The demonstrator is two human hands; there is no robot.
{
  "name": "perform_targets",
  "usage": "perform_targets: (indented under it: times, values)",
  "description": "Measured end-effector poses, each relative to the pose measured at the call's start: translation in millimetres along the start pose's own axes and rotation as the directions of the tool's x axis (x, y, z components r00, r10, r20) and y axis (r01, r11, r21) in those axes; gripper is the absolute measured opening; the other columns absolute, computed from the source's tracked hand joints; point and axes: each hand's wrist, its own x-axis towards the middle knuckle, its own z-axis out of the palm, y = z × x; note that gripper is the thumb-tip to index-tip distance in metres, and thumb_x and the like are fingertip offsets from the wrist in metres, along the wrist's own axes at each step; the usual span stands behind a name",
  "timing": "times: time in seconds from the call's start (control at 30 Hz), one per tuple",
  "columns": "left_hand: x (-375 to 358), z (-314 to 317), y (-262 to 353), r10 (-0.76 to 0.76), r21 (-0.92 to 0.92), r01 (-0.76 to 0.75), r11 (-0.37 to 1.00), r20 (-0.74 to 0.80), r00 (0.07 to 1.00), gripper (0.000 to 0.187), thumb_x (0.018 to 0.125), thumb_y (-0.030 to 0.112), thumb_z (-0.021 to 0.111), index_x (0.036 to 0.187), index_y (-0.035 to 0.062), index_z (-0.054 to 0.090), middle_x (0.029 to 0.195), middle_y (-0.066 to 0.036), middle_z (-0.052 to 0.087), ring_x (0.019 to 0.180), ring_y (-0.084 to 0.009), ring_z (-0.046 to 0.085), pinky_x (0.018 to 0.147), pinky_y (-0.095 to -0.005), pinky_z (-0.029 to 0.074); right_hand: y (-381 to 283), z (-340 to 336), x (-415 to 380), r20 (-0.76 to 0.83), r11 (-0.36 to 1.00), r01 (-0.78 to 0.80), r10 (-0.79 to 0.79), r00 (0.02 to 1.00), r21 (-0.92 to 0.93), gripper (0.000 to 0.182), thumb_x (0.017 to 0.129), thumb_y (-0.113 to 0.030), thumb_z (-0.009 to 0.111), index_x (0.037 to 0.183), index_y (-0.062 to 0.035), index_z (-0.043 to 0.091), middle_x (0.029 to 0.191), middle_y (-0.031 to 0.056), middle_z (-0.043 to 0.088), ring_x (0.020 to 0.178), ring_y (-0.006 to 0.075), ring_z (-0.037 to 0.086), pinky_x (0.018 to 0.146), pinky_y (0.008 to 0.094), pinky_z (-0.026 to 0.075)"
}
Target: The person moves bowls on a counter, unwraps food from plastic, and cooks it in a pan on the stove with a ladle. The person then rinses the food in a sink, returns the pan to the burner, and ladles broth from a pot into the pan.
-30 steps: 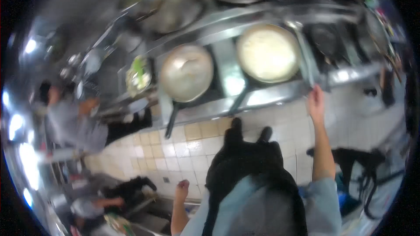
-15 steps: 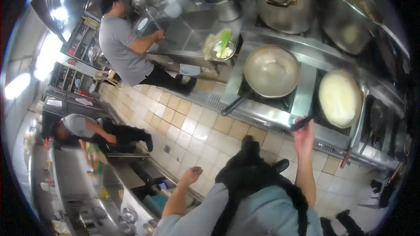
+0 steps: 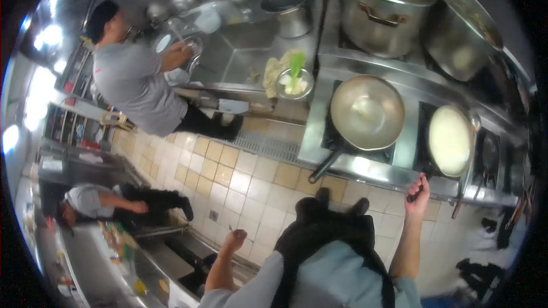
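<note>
right grip (image 3: 418,197) wraps closed around the pan handle (image 3: 415,193); left hand (image 3: 234,240) is an empty fist.

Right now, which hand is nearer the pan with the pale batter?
Right. The right hand grips the handle of the pan with the pale batter at the stove edge. The left hand hangs in a fist over the tiled floor, well apart.

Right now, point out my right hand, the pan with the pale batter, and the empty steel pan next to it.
right hand (image 3: 418,197), head view, on the knuckles.
batter pan (image 3: 450,140), head view, on the pale batter.
steel pan (image 3: 367,112), head view, on its inner bowl.
</note>
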Motion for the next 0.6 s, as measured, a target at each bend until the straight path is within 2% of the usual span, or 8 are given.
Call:
perform_targets:
  times: [0.07, 0.13, 0.23, 0.27, 0.33, 0.37, 0.47, 0.6]
  values:
    - [2.3, -21.4, 12.2, 0.095, 0.144, -0.099, 0.985, 0.034, 0.995, 0.036, 0.091, 0.034, 0.058, 0.109, 0.0037, 0.067, 0.099, -0.022, 0.068, 0.098, -0.0359, 0.065, 0.083, -0.0405, 0.051, 3.5, -14.2, 9.6, -0.015, 0.999, -0.011, 0.010, 1.000, -0.036, 0.008, 0.093, -0.018, 0.059, 0.096, -0.0120, 0.054, 0.067, -0.0065, 0.043, 0.048, 0.0037, 0.036, 0.039, 0.0200, 0.030]
    - [13.0, -35.1, 26.5, -0.175, -0.144, 0.165, 0.976, -0.057, 0.983, 0.032, 0.092, 0.031, 0.057, 0.104, 0.0035, 0.067, 0.090, -0.020, 0.069, 0.087, -0.0308, 0.067, 0.079, -0.0394, 0.051, -6.7, 0.2, -4.2, -0.117, 0.986, -0.055, 0.037, 0.992, -0.155, 0.018, 0.091, -0.019, 0.064, 0.084, -0.0159, 0.047, 0.063, -0.0083, 0.040, 0.043, 0.0028, 0.030, 0.035, 0.0209, 0.024]
    - [15.3, -77.5, 106.7, -0.174, -0.206, 0.173, 0.963, 0.011, 0.985, 0.029, 0.093, 0.029, 0.058, 0.100, 0.0027, 0.068, 0.080, -0.016, 0.067, 0.077, -0.0192, 0.063, 0.073, -0.0351, 0.051, -12.7, -17.3, -7.6, -0.148, 0.969, 0.020, -0.057, 0.987, -0.245, 0.012, 0.090, -0.016, 0.061, 0.092, -0.0121, 0.049, 0.064, -0.0053, 0.041, 0.043, 0.0049, 0.035, 0.036, 0.0225, 0.027]
    - [22.3, -65.1, 96.2, -0.129, -0.181, 0.138, 0.974, 0.060, 0.990, 0.029, 0.093, 0.029, 0.058, 0.100, 0.0027, 0.068, 0.080, -0.016, 0.067, 0.077, -0.0192, 0.063, 0.073, -0.0351, 0.051, -21.3, -11.5, -16.9, -0.086, 0.978, 0.004, -0.022, 0.996, -0.211, 0.011, 0.090, -0.014, 0.058, 0.094, -0.0108, 0.049, 0.064, -0.0045, 0.041, 0.043, 0.0052, 0.035, 0.035, 0.0240, 0.028]
    - [10.9, -26.5, 43.5, -0.175, -0.480, 0.146, 0.865, -0.016, 0.984, 0.025, 0.093, 0.024, 0.060, 0.100, 0.0008, 0.067, 0.080, -0.010, 0.067, 0.074, -0.0116, 0.057, 0.070, -0.0305, 0.049, -29.7, -17.4, -20.9, -0.097, 0.983, -0.003, -0.015, 0.995, -0.182, 0.012, 0.088, -0.009, 0.056, 0.097, -0.0094, 0.048, 0.064, -0.0034, 0.042, 0.043, 0.0058, 0.034, 0.035, 0.0246, 0.029]
    - [9.5, -24.9, 34.0, -0.135, -0.605, 0.181, 0.775, 0.122, 0.983, 0.024, 0.093, 0.020, 0.062, 0.102, -0.0019, 0.065, 0.086, -0.007, 0.067, 0.077, -0.0115, 0.057, 0.069, -0.0285, 0.049, -34.0, -17.2, -24.6, -0.089, 0.977, -0.006, -0.013, 0.996, -0.213, 0.012, 0.087, -0.008, 0.055, 0.097, -0.0089, 0.047, 0.064, -0.0030, 0.042, 0.043, 0.0060, 0.035, 0.035, 0.0247, 0.030]
    - [-9.5, -24.9, 44.1, -0.171, -0.702, 0.269, 0.659, 0.208, 0.963, 0.027, 0.093, 0.019, 0.062, 0.106, -0.0043, 0.063, 0.091, -0.005, 0.066, 0.080, -0.0129, 0.057, 0.071, -0.0285, 0.049, -47.4, -15.1, -35.1, -0.049, 0.965, -0.030, 0.018, 0.999, -0.261, 0.014, 0.087, -0.005, 0.051, 0.099, -0.0083, 0.045, 0.064, -0.0020, 0.042, 0.042, 0.0066, 0.034, 0.035, 0.0249, 0.030]
    - [-32.4, -56.1, 133.6, -0.418, -0.543, 0.408, 0.734, 0.113, 0.902, 0.031, 0.094, 0.021, 0.061, 0.110, -0.0057, 0.061, 0.093, -0.005, 0.065, 0.083, -0.0121, 0.057, 0.073, -0.0275, 0.048, -66.5, -8.1, -52.6, -0.074, 0.922, -0.079, 0.055, 0.996, -0.378, 0.014, 0.088, -0.007, 0.052, 0.100, -0.0096, 0.045, 0.063, -0.0023, 0.040, 0.040, 0.0066, 0.033, 0.033, 0.0252, 0.029]
